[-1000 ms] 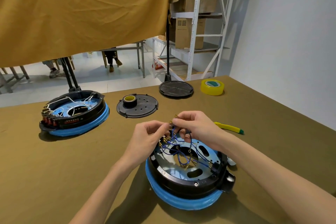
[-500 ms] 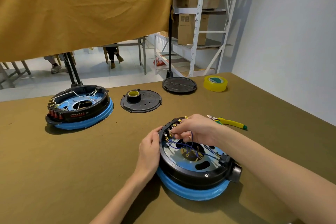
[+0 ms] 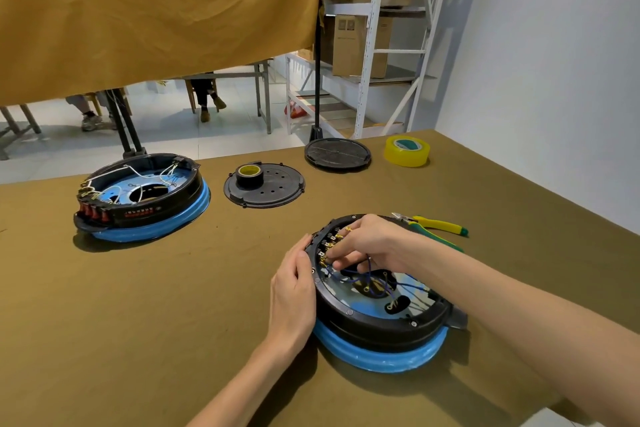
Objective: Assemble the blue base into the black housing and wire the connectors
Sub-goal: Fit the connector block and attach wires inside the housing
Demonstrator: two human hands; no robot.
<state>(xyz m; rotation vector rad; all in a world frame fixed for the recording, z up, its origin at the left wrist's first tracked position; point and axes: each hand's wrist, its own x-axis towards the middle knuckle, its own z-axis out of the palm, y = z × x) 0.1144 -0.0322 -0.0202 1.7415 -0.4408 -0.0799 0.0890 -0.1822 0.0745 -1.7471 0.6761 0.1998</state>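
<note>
A round black housing point(image 3: 374, 321) sits on its blue base point(image 3: 381, 354) in front of me. Blue wires point(image 3: 372, 282) with brass ring ends loop across its shiny inside. A row of black connectors point(image 3: 327, 243) with brass tabs lines the far left wall. My left hand point(image 3: 294, 288) rests against the housing's left outer wall, fingers lying along the rim. My right hand point(image 3: 367, 246) reaches inside from the right and pinches a brass wire terminal at the connector row; its fingertips hide the joint.
A second black housing on a blue base point(image 3: 142, 198), with white wires, stands at the far left. A black cover plate point(image 3: 265, 185) carries a tape roll point(image 3: 249, 175). Farther back lie a black disc point(image 3: 337, 153) and yellow tape point(image 3: 407, 150). Yellow-green cutters point(image 3: 434, 225) lie right of the housing.
Both hands dropped from above the housing, where they held a wire together. The left now rests on the outer wall; the right went down to the connector row with the terminal.
</note>
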